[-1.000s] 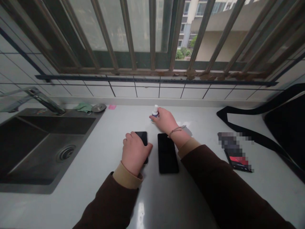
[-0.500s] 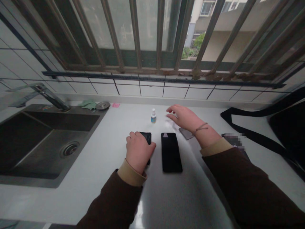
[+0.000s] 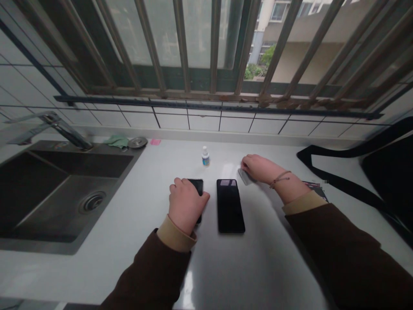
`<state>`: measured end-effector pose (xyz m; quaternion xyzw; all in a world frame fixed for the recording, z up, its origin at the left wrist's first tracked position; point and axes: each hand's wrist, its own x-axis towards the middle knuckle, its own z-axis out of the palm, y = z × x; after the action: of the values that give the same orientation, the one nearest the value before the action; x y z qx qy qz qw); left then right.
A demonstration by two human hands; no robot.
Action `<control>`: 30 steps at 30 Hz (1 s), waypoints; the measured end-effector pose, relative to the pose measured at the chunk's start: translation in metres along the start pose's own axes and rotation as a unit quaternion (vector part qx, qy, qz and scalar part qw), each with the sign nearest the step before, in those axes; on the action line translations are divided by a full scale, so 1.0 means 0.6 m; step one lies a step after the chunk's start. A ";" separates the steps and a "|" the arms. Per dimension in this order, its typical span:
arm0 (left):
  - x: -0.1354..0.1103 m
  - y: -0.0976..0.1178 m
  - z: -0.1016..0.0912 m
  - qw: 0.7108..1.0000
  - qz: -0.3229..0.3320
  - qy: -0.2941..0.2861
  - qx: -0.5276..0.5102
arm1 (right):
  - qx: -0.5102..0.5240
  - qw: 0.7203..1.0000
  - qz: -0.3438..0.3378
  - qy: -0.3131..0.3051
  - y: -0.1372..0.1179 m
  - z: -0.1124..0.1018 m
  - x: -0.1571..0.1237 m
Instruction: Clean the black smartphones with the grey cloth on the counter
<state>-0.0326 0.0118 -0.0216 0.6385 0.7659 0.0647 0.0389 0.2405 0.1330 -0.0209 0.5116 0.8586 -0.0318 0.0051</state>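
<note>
My left hand (image 3: 186, 202) is wrapped over a dark phone (image 3: 199, 188) lying on the white counter, its thumb along the right edge. Most of that phone is hidden under the palm. Just to the right lies a larger black phone (image 3: 230, 209), face up and untouched. My right hand (image 3: 258, 167) is closed, fingertips pressed together at a thin, flat grey piece (image 3: 245, 177), perhaps a cloth; the hand covers part of it. Behind the phones a small white bottle (image 3: 205, 157) with a blue label stands upright.
On the left is a steel sink (image 3: 72, 193) with a faucet (image 3: 69, 133). A green cloth (image 3: 116, 141), a metal drain cover (image 3: 137, 142) and a pink slip (image 3: 155, 142) lie behind it. A black strap (image 3: 342, 193) and a partly blurred dark item (image 3: 318, 189) are at right.
My right hand has come down and slightly right from above the counter, and its fingers have closed at the grey piece. The left hand stays on its phone.
</note>
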 end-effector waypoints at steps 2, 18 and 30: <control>0.000 0.000 0.000 1.000 0.008 0.003 0.006 | 0.008 1.000 0.009 0.009 -0.011 -0.003 0.021; 0.001 0.006 -0.001 0.998 0.059 0.014 0.027 | 0.011 0.988 0.137 0.064 -0.177 -0.027 -0.027; -0.012 0.014 -0.008 0.998 0.064 0.005 0.024 | 0.055 0.978 0.197 0.035 -0.252 0.015 -0.070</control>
<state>-0.0237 0.0060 -0.0155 0.6865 0.7251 0.0522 0.0156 0.1274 0.0240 -0.0210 0.6707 0.7378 -0.0597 -0.0472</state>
